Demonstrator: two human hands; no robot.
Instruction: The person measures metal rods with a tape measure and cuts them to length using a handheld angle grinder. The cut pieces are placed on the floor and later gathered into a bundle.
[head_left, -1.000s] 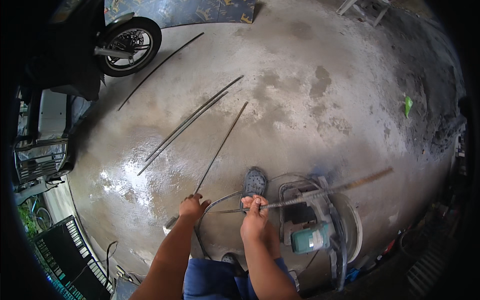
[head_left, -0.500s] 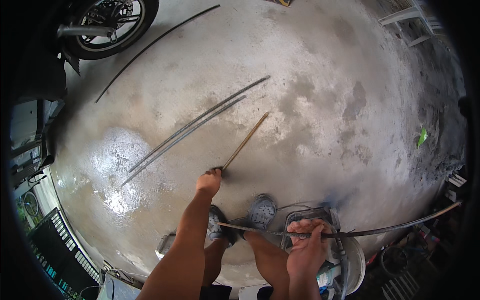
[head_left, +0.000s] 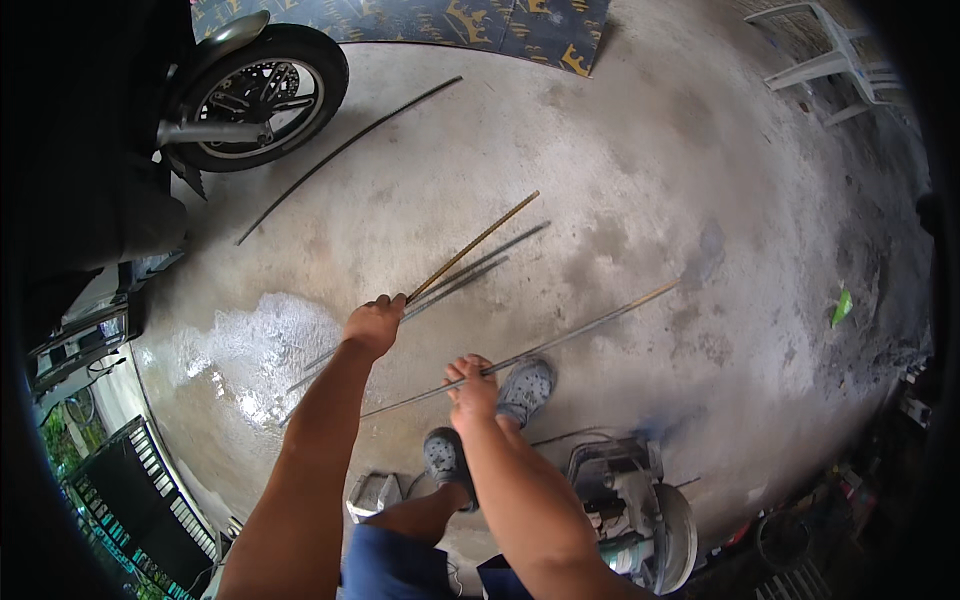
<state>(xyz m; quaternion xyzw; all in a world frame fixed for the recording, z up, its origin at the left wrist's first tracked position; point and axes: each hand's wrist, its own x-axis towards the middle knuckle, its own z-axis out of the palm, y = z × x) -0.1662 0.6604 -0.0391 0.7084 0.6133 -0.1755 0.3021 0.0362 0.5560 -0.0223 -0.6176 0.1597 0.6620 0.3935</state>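
Note:
My left hand (head_left: 373,325) is closed around the lower end of a rusty brown rebar (head_left: 475,243), which points away and to the right. Beneath that bar, two grey rebars (head_left: 482,271) lie side by side on the floor, partly hidden by my left hand and forearm. My right hand (head_left: 472,388) grips a longer steel rod (head_left: 570,334) with a rusty right end, held low and slanting in front of my shoes. A dark, thin rod (head_left: 345,152) lies on the floor farther off, near the motorcycle wheel.
A motorcycle wheel (head_left: 262,105) stands at the far left, beside a dark patterned board (head_left: 480,25). Near my right leg sits a machine (head_left: 610,480) with a round pale bucket (head_left: 678,535). A white chair (head_left: 835,60) is at the far right; wet floor (head_left: 250,350) shines at left.
My right hand has swung its rod left and forward, from beside the machine to in front of my shoes. The left hand has carried its rusty rebar leftward, over the two grey ones.

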